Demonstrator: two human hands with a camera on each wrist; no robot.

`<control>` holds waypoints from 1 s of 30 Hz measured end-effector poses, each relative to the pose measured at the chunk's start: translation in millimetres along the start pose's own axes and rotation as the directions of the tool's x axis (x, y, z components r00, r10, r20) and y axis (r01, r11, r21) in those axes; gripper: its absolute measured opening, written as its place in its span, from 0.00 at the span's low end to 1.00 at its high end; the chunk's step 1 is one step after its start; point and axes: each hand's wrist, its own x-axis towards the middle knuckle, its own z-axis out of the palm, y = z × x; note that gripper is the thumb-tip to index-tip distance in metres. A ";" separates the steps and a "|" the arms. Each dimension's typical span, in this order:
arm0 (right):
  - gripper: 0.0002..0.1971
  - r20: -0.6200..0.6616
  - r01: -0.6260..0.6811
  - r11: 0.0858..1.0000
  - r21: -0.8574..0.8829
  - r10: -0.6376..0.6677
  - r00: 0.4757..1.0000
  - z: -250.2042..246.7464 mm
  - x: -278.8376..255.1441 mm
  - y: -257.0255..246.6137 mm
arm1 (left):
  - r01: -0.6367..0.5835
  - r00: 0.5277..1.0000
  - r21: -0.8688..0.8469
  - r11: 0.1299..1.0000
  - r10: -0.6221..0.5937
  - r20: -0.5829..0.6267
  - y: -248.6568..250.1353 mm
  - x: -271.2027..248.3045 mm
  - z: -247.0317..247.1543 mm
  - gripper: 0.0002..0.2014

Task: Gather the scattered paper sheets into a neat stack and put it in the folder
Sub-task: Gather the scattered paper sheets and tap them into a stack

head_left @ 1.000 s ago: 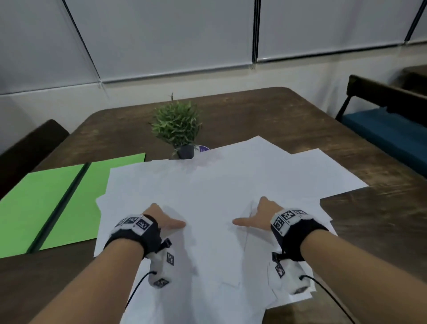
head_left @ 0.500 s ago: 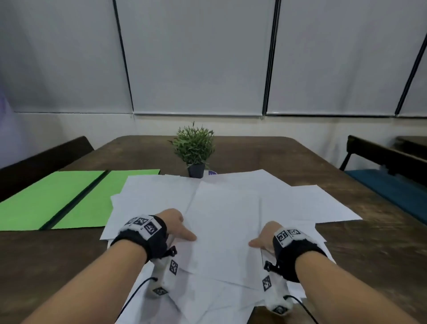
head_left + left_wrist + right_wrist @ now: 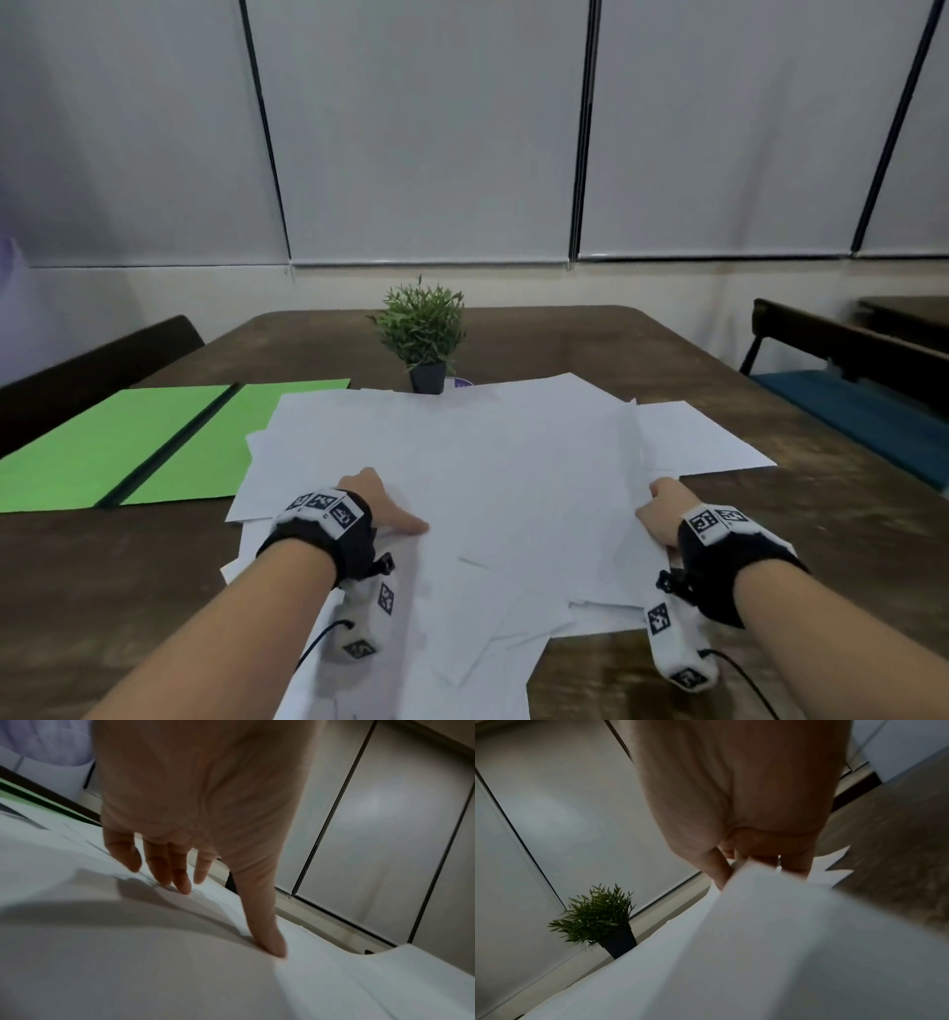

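Several white paper sheets [image 3: 513,478] lie overlapping and askew in the middle of the brown table [image 3: 832,519]. An open green folder [image 3: 102,452] lies flat to their left, its right edge under the sheets. My left hand [image 3: 382,506] rests on the pile's near left part; in the left wrist view its straight fingers [image 3: 180,880] and thumb [image 3: 268,941] press on the paper [image 3: 128,973]. My right hand [image 3: 662,514] is at the pile's right edge. There its thumb [image 3: 716,870] and curled fingers [image 3: 795,862] pinch a lifted sheet edge [image 3: 757,902].
A small potted plant [image 3: 422,334] stands just behind the sheets, mid-table. A dark bench [image 3: 92,370] runs along the left side, and a chair with a blue seat [image 3: 847,406] stands at the right. Bare wood shows at the right and near left.
My right hand has slid right to the pile's right edge and taken hold of a sheet edge. The left hand has stayed about where it was. The head view has tilted up.
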 end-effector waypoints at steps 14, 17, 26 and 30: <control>0.16 -0.025 0.149 0.982 0.114 -0.147 0.989 0.0 -35.0 -11.1 | -0.169 0.980 -0.387 0.907 0.114 -0.161 3.2 -13.0 9.5 0.14; 0.22 -0.005 0.183 0.980 0.083 -0.183 0.983 14.0 -52.3 -26.7 | -0.096 0.995 -0.654 0.750 0.050 -0.088 10.0 -18.9 19.2 0.23; 0.16 -0.075 0.155 0.981 0.113 -0.147 0.986 18.9 -45.6 -36.1 | -0.119 0.985 -0.375 0.919 0.064 -0.158 -17.6 -9.1 3.0 0.23; 0.30 0.004 0.051 0.984 0.170 -0.053 0.999 17.6 -31.5 -44.6 | -0.085 0.985 -0.398 0.914 0.017 -0.172 -39.1 4.6 -4.3 0.14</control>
